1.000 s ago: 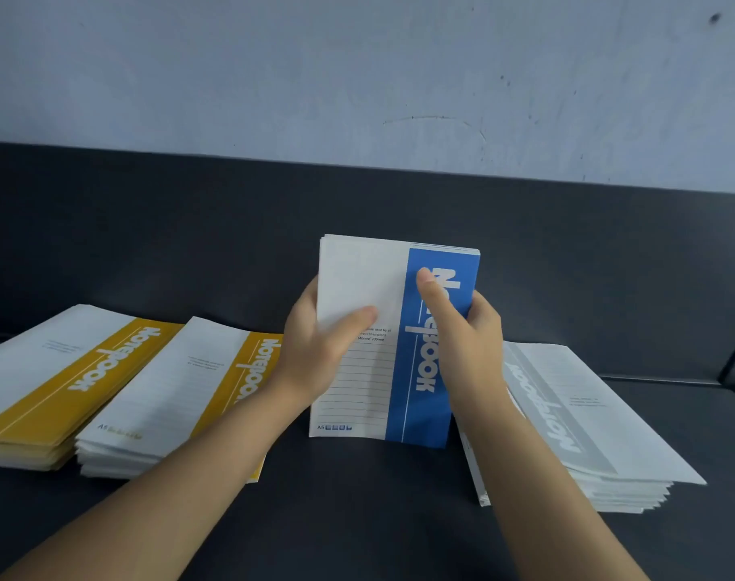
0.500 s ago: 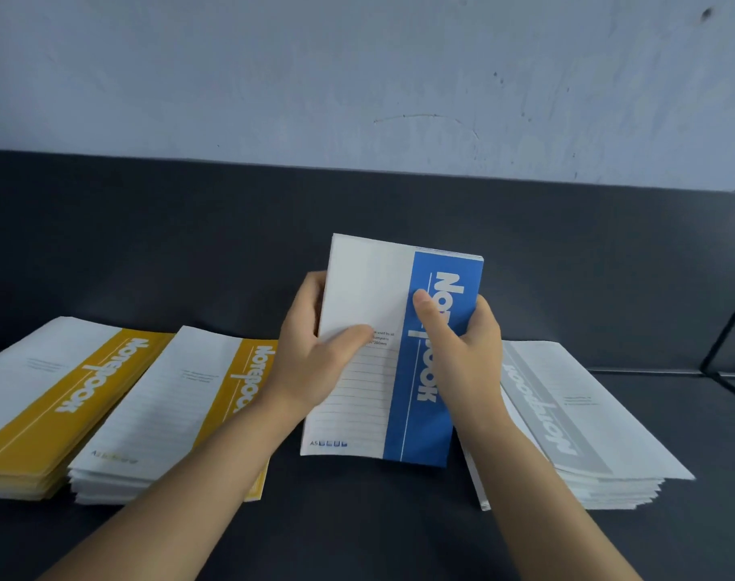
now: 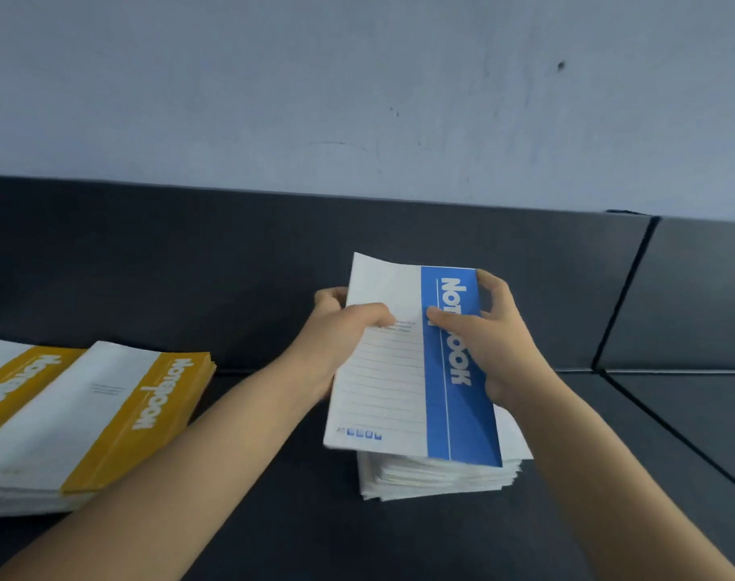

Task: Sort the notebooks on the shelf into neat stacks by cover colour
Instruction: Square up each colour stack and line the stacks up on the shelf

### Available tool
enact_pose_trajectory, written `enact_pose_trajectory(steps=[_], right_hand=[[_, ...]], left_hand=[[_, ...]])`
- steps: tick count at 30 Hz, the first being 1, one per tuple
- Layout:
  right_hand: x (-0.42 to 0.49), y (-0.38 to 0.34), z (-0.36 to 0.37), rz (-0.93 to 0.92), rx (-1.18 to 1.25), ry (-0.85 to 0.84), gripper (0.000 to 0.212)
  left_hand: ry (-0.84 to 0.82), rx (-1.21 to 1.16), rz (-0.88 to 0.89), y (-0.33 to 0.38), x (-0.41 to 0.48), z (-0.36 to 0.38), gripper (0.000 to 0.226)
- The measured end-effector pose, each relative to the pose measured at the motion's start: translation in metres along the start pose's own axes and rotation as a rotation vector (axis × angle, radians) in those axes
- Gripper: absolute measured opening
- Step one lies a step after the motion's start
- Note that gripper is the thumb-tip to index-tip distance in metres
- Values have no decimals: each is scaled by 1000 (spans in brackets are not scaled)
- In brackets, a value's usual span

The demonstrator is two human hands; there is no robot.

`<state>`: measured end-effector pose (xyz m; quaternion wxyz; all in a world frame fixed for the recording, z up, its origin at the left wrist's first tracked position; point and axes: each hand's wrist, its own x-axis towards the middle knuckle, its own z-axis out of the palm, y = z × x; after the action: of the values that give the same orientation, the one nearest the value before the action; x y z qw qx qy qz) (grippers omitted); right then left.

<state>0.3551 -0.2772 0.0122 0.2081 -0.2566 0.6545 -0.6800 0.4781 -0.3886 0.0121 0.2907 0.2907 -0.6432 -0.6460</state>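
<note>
Both bare forearms reach forward from the lower corners and meet at a white notebook with a blue band (image 3: 399, 392) printed NOTEBOOK. The left hand (image 3: 340, 329) takes its left edge, thumb laid across the white cover and fingers curled behind. The right hand (image 3: 495, 341) takes the right edge, thumb pressed on the blue band and index finger hooked over the top corner. Both grips are clamped on this notebook. It tilts up at its far end above a pile of white-edged notebooks (image 3: 433, 475) on the dark grey shelf (image 3: 273, 517); whether it touches the pile I cannot tell. Two yellow-banded notebook stacks (image 3: 106, 413) lie well to the left.
</note>
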Motion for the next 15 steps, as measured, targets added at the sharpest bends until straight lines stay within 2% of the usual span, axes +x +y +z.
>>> enact_pose_trajectory(steps=[3,8,11,15], right_hand=[[17,-4,-59,47,0,29,70],[44,2,-144,150,-78,33,73],[61,16,-178,227,-116,27,77],[76,40,-203,281,-162,43,79]], left_hand=[[-60,21,-55,1,15,58,54],[-129,111,-93,-12,33,146,55],[-128,258,-99,-27,46,182,57],[-119,523,-104,-45,55,214,74]])
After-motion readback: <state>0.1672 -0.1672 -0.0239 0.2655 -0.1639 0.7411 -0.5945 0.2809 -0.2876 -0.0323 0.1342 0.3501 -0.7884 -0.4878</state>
